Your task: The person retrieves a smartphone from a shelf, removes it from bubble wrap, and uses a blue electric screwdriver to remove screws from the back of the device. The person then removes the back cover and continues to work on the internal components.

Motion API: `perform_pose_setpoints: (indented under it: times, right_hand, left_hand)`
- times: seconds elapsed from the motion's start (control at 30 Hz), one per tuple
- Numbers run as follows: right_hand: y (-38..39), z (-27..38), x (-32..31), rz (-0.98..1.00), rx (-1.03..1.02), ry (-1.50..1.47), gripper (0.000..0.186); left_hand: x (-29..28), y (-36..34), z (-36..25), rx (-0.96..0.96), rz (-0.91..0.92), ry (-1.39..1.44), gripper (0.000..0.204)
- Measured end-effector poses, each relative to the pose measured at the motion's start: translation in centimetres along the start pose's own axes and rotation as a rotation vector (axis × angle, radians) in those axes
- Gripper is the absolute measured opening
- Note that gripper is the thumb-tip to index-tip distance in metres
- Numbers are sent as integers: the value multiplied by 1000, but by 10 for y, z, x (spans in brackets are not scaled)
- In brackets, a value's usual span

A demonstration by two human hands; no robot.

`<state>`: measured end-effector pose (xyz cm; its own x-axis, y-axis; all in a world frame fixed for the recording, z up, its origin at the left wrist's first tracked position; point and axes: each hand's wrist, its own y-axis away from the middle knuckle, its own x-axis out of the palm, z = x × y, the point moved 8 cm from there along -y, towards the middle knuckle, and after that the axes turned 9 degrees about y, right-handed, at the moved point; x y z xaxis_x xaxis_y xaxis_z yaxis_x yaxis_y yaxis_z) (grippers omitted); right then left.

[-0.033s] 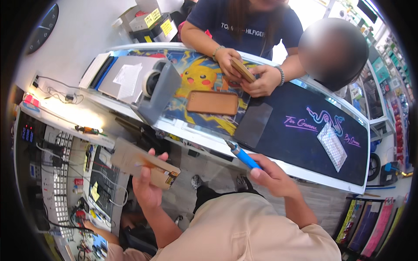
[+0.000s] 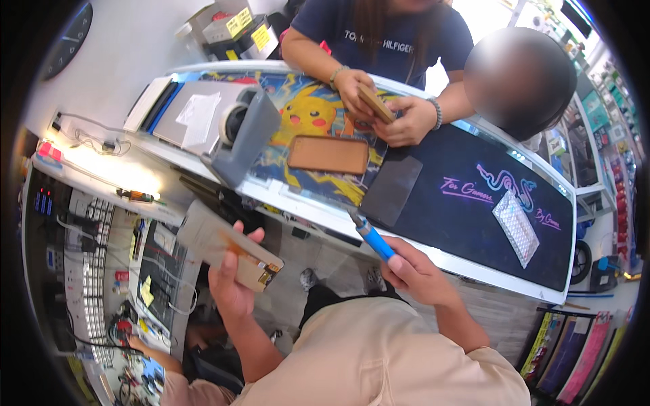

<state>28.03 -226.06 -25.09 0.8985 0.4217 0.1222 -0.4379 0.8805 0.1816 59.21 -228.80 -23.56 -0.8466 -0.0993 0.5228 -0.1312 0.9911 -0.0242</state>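
Note:
My left hand [image 2: 230, 287] is closed on a thin, beige card-like package [image 2: 227, 247] with an orange and dark label, partly blurred, held up before my body. My right hand [image 2: 416, 274] grips a blue pen-like tool [image 2: 372, 240], its dark tip angled up toward the counter's near edge [image 2: 467, 267]. On the counter beyond lie a brown phone case [image 2: 325, 152] on a colourful cartoon mat [image 2: 305, 108] and a dark, flat, phone-sized item [image 2: 396, 189].
A person [image 2: 365, 40] across the counter holds a brown phone [image 2: 372, 101]. Bubble wrap [image 2: 514, 230] lies on a black mat [image 2: 453, 223]; a grey tape dispenser [image 2: 250, 139] stands left. A co-worker's arm [image 2: 156, 355] is at a cluttered bench [image 2: 169, 271], lower left.
The package in my left hand has shifted a little and tilted slightly. My right hand with the blue tool has moved slightly left.

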Motion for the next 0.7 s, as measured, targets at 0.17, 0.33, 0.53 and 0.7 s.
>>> perform_pose_setpoints:
  times: [0.17,0.33,0.53,0.7]
  right_hand:
    - [-15,-16,8,93,51,-268,64]
    - [-27,-15,24,174,70,-234,58]
    - [-37,-33,68,256,164,-171,53]
    - [-48,-41,101,308,131,-135,49]
  left_hand:
    - [23,13,41,14,-123,70,68]
    - [11,27,59,-70,-92,159,68]
    - [-21,52,60,-73,-145,139,73]
    - [-42,67,59,-72,-140,110,68]
